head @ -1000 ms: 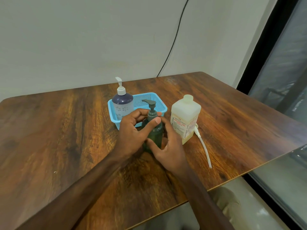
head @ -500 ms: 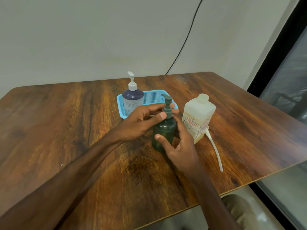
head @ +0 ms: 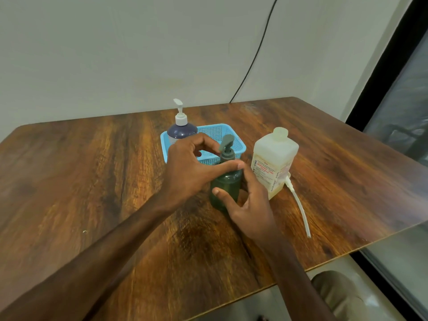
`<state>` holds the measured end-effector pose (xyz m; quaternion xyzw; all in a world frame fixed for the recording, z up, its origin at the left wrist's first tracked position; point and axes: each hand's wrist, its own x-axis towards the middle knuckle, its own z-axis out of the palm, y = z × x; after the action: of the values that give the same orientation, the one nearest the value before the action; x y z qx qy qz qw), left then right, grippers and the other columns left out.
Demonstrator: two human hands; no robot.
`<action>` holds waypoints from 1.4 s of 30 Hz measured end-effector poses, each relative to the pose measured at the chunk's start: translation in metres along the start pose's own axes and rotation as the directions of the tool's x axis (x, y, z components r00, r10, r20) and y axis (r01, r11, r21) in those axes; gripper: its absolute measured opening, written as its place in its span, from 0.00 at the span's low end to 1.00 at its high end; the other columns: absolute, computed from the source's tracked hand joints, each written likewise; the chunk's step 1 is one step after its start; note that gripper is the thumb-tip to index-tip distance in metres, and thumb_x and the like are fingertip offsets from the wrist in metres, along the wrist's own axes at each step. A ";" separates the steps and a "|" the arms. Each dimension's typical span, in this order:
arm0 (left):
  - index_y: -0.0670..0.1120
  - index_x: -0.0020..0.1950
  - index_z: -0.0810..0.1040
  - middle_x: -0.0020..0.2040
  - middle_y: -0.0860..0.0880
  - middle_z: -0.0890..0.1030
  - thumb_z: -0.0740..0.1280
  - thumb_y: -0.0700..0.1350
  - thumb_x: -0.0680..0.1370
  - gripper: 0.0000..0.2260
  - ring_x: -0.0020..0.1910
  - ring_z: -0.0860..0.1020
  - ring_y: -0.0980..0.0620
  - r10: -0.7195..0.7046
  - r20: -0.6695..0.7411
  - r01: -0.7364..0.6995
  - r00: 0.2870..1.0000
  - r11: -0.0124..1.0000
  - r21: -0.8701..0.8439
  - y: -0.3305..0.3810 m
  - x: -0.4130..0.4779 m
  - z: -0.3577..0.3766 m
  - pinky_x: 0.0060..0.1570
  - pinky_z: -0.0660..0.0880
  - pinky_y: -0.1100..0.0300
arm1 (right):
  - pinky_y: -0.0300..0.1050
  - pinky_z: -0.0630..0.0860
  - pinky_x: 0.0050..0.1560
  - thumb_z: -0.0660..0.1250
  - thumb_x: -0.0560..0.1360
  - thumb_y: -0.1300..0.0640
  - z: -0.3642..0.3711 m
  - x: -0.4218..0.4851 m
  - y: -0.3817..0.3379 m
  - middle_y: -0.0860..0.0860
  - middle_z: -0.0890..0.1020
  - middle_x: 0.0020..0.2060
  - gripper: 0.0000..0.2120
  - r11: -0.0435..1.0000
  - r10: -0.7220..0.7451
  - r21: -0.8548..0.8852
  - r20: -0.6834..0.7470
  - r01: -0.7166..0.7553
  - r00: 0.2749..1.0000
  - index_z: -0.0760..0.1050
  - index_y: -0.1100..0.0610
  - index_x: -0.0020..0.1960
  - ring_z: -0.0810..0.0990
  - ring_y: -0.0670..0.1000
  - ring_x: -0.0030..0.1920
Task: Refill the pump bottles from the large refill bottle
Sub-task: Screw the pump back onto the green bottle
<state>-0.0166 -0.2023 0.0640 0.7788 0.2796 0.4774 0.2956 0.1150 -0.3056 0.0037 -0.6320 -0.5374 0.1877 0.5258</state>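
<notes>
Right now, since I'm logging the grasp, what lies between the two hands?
The green pump bottle stands between them in the head view: the left hand pinches its collar, the right hand holds its body.

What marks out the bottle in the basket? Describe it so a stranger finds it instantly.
On the wooden table, find the blue basket toward the wall. In its left end stands the purple pump bottle, alone in having a white pump; the green bottle stands outside.

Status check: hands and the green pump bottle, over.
Left hand grips collar of dark green plastic pump bottle; right hand holds its body. Pump head on. White square refill bottle close beside right hand.
</notes>
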 end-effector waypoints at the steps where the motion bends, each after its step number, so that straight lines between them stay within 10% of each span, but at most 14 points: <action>1: 0.56 0.48 0.81 0.48 0.64 0.83 0.81 0.64 0.66 0.19 0.51 0.82 0.64 -0.008 0.019 0.007 1.000 1.000 0.017 0.000 0.001 0.000 0.50 0.80 0.67 | 0.20 0.68 0.56 0.74 0.76 0.49 0.000 0.000 0.000 0.25 0.69 0.62 0.31 1.000 0.002 0.005 -0.001 -0.002 1.000 0.60 0.31 0.69 0.67 0.22 0.62; 10: 0.58 0.60 0.82 0.57 0.68 0.83 0.74 0.52 0.78 0.11 0.60 0.82 0.62 0.044 0.433 -0.001 0.900 0.995 -0.101 0.000 0.020 -0.018 0.57 0.82 0.61 | 0.37 0.72 0.68 0.75 0.75 0.48 0.001 0.001 -0.001 0.35 0.72 0.69 0.33 1.000 -0.003 0.028 -0.009 0.003 1.000 0.62 0.40 0.74 0.71 0.37 0.70; 15: 0.55 0.64 0.81 0.61 0.64 0.84 0.68 0.44 0.83 0.11 0.63 0.81 0.59 0.072 0.550 0.035 0.832 0.983 -0.181 -0.001 0.021 -0.017 0.59 0.80 0.61 | 0.27 0.68 0.65 0.75 0.75 0.48 0.002 0.000 -0.001 0.23 0.67 0.66 0.36 0.999 0.005 0.033 -0.017 -0.004 1.000 0.57 0.35 0.75 0.67 0.28 0.68; 26: 0.57 0.46 0.81 0.49 0.64 0.84 0.78 0.66 0.62 0.20 0.47 0.82 0.68 -0.082 0.134 0.087 0.988 0.996 -0.036 -0.002 0.009 -0.004 0.41 0.75 0.74 | 0.21 0.65 0.58 0.74 0.75 0.45 0.001 0.000 -0.005 0.33 0.69 0.68 0.36 0.999 0.054 -0.005 -0.010 -0.055 0.998 0.59 0.39 0.77 0.68 0.31 0.66; 30: 0.63 0.51 0.76 0.53 0.66 0.80 0.77 0.65 0.63 0.21 0.52 0.80 0.67 -0.124 0.301 0.131 0.945 0.991 -0.001 -0.002 0.011 -0.006 0.47 0.80 0.69 | 0.21 0.69 0.59 0.76 0.73 0.46 -0.008 -0.006 -0.013 0.29 0.70 0.67 0.36 0.998 0.043 0.034 0.067 -0.045 0.997 0.62 0.39 0.75 0.69 0.26 0.64; 34: 0.61 0.66 0.73 0.65 0.61 0.79 0.82 0.62 0.64 0.34 0.64 0.80 0.58 -0.163 0.598 0.249 0.784 0.967 -0.062 -0.016 0.014 -0.019 0.57 0.82 0.61 | 0.43 0.73 0.71 0.74 0.77 0.59 -0.020 -0.019 -0.034 0.41 0.74 0.72 0.33 0.989 -0.040 0.137 -0.101 0.054 0.994 0.66 0.50 0.78 0.72 0.39 0.72; 42: 0.61 0.55 0.77 0.53 0.64 0.82 0.82 0.47 0.71 0.20 0.53 0.80 0.72 -0.070 0.569 0.107 0.819 0.994 -0.032 -0.019 0.007 -0.013 0.53 0.80 0.71 | 0.31 0.81 0.46 0.78 0.72 0.46 -0.024 0.034 -0.069 0.45 0.86 0.54 0.22 0.984 -0.029 -0.178 -0.170 -0.002 0.985 0.83 0.51 0.64 0.83 0.41 0.49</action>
<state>-0.0289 -0.1821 0.0588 0.8619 0.2001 0.2189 0.4114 0.1132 -0.2962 0.0837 -0.6867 -0.5088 0.0803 0.5130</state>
